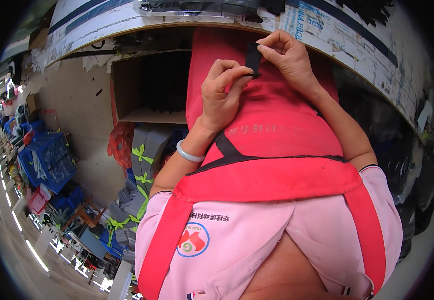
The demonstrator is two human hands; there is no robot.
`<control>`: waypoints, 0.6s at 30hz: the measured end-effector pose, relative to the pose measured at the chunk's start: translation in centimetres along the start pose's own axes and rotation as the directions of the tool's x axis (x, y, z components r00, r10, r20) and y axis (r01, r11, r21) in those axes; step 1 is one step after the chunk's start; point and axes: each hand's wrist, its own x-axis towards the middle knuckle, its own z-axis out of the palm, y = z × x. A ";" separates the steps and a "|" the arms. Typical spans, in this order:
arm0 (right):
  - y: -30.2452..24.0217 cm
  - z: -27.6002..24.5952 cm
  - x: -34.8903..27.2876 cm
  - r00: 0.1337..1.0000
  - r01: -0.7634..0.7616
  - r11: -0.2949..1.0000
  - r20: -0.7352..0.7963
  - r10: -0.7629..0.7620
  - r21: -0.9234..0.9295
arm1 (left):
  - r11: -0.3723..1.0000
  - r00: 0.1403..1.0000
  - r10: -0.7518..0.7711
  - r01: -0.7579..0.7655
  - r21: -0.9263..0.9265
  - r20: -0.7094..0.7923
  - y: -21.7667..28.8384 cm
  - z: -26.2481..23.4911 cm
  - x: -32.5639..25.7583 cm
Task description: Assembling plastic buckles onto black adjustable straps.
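- Strap work at chest height: both hands pinch one short black strap piece (pixel 252 60), held upright over the red apron (pixel 272 125), just below the curved edge of the worktable (pixel 177 22).
- Left hand (pixel 220 92): fingers curled shut, thumb and forefinger nipping the strap's lower end; a pale bangle (pixel 189 152) sits on that wrist.
- Right hand (pixel 287 55): fingertips closed on the strap's upper end, remaining fingers folded in.
- Doing it well, my read: keep the strap taut and flat between the two pinches, no twist, grips close to the ends so the middle stays visible; elbows tucked keeps it steady.
- Risk, judged: small piece, a loose pinch lets it slip down the apron.
- Counts: one strap piece in hand, two hands, one bangle, one apron over a pink shirt (pixel 257 235).
- Around: one open cardboard box (pixel 149 95) under the table, grey bundles tied with green tape (pixel 142 155) stacked beside it (number unclear), several blue crates (pixel 52 157) further left.
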 end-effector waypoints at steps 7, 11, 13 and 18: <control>1.0 -0.1 0.5 1.000 -0.004 1.000 0.027 0.004 -0.006 | 0.996 0.999 0.019 -0.016 -0.087 0.034 -0.1 -0.2 0.0; -0.3 0.6 0.1 1.000 0.011 0.999 0.007 -0.011 -0.033 | 0.798 0.940 -0.333 0.325 -0.508 0.078 -0.5 -0.5 -0.6; -0.9 1.0 -0.1 0.997 0.064 0.996 0.045 -0.061 -0.069 | 0.616 0.847 -0.517 0.472 -0.631 0.129 -0.6 -0.4 0.3; -0.8 1.3 -0.6 0.991 0.130 0.978 0.038 -0.126 -0.162 | 0.398 0.715 -0.545 0.680 -0.616 0.438 -0.6 -0.1 1.5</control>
